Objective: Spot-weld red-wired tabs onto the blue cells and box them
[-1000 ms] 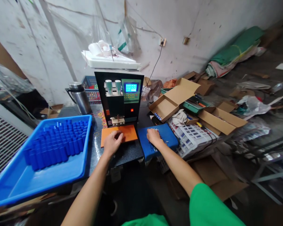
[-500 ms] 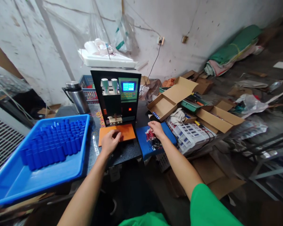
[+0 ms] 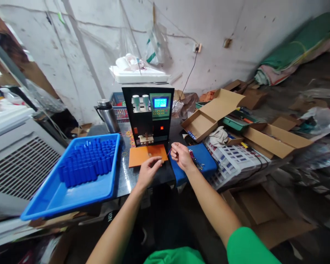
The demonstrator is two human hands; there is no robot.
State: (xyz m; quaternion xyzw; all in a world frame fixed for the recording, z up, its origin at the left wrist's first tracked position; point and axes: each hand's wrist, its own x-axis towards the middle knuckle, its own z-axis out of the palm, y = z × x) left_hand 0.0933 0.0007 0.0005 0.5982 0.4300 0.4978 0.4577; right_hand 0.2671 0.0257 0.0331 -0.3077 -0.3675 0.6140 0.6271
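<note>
My right hand (image 3: 181, 156) is closed in a pinch on a thin red and blue wire (image 3: 169, 151), just right of the orange board. My left hand (image 3: 150, 170) is over the front of the orange board (image 3: 139, 157), thumb and forefinger drawn together; whatever is between them is too small to make out. Behind the board stands a black spot-welder-like machine (image 3: 136, 123) with a lit screen (image 3: 160, 102) and two electrode arms. A bundle of red and black wires (image 3: 197, 161) lies on a blue cloth (image 3: 209, 159), partly behind my right hand.
At left, a blue tray (image 3: 115, 165) carries rows of blue cylindrical cells (image 3: 85, 165). A steel jug (image 3: 108, 115) stands behind it. Open cardboard boxes (image 3: 200, 124) and a white plastic crate (image 3: 225, 161) crowd the right side. A foam tray (image 3: 140, 76) rests on the machine.
My right hand has lifted from the wire bundle and come left with a wire in its fingers. My left hand is now nearer to it, at the board's front right. The view has turned left.
</note>
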